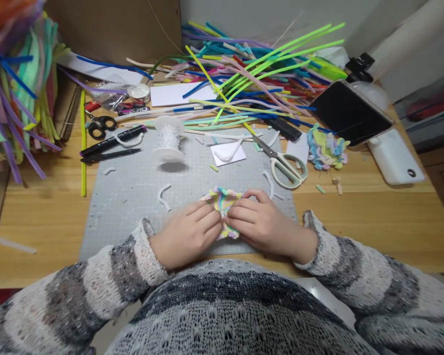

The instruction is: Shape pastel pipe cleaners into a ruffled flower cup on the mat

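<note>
Near the front edge of the grey cutting mat (133, 197), a small pastel pipe-cleaner piece (224, 198) in yellow, pink and teal is held between both hands. My left hand (192, 228) grips its left side, fingers curled over it. My right hand (261, 221) pinches the right side, with the index finger bent up. The fingers hide much of its middle. Behind it lies a white card (227, 154) with a bent white pipe-cleaner piece on it. Short white offcuts (164, 197) rest on the mat either side of the hands.
White-handled scissors (288, 170) lie right, beside a pastel ruffled piece (326, 148), a phone (351, 113) and a white power bank (395, 157). A spool of clear thread (169, 139), markers (113, 139) and black scissors (100, 125) sit left. Pipe cleaners (244, 74) pile up behind.
</note>
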`<state>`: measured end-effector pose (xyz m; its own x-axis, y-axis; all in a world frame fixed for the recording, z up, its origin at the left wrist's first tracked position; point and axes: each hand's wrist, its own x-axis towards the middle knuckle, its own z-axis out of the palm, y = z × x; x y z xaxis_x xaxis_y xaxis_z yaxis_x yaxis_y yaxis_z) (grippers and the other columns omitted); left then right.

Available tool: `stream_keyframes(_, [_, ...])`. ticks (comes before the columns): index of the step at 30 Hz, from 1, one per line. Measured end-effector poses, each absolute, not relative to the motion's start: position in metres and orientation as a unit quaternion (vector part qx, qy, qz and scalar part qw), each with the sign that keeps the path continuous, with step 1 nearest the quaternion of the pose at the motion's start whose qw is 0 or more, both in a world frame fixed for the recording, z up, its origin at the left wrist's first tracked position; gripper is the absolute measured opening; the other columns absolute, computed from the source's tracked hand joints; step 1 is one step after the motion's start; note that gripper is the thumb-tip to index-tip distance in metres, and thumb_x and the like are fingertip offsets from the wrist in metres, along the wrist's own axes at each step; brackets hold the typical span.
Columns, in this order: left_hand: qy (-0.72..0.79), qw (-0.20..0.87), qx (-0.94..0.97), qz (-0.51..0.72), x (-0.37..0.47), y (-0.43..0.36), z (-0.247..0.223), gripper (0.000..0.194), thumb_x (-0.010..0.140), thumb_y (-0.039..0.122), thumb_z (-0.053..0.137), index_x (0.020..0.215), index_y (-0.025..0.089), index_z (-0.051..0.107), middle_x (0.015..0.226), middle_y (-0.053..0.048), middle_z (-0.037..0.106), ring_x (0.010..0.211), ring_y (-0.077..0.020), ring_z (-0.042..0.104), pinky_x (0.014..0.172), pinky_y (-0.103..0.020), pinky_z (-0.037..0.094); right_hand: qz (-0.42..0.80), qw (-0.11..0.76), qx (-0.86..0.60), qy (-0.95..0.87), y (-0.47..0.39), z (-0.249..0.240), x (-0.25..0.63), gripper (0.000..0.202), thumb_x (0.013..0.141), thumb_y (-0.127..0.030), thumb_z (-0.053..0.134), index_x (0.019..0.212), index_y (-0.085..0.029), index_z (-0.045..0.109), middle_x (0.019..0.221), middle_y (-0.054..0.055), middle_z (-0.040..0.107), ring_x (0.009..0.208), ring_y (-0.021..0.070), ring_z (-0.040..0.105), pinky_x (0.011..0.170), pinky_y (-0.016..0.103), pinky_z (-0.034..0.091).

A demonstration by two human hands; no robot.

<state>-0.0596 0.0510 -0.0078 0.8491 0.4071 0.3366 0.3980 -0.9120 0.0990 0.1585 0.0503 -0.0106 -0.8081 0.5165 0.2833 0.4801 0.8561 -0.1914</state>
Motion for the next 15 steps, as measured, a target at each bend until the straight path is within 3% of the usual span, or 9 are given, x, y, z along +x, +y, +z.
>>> stream_keyframes(10, [0.251,0.08,0.95,0.169,-0.056,0.055,-0.007,0.027,0.095,0.019,0.043,0.075,0.014,0.061,0.073,-0.004,0.059,0.073,-0.0165,0.053,0.07,-0.032,0.047,0.104,0.181,-0.295,-0.932,0.052,-0.012,0.151,0.021,0.092,-0.015,0.047,0.079,-0.019,0.064,0.076,0.0,0.064,0.079,0.0157,0.049,0.087,0.036,0.028])
stream_keyframes(12, [0.243,0.08,0.952,0.171,-0.058,0.057,-0.007,0.025,0.095,0.019,0.043,0.078,0.014,0.061,0.076,-0.004,0.061,0.075,-0.0166,0.054,0.074,-0.033,0.048,0.104,0.174,-0.286,-0.936,0.055,-0.011,0.155,0.022,0.093,-0.015,0.046,0.08,-0.02,0.064,0.075,0.0,0.064,0.079,0.0151,0.049,0.088,0.036,0.028])
stream_keyframes(15, [0.225,0.081,0.957,0.163,-0.063,0.061,-0.006,0.018,0.093,0.018,0.044,0.093,0.016,0.063,0.09,-0.005,0.066,0.093,-0.0185,0.057,0.092,-0.038,0.043,0.118,0.164,-0.246,-0.948,0.063,-0.01,0.163,0.022,0.094,-0.016,0.045,0.083,-0.021,0.064,0.079,-0.002,0.066,0.081,0.0135,0.053,0.092,0.036,0.027])
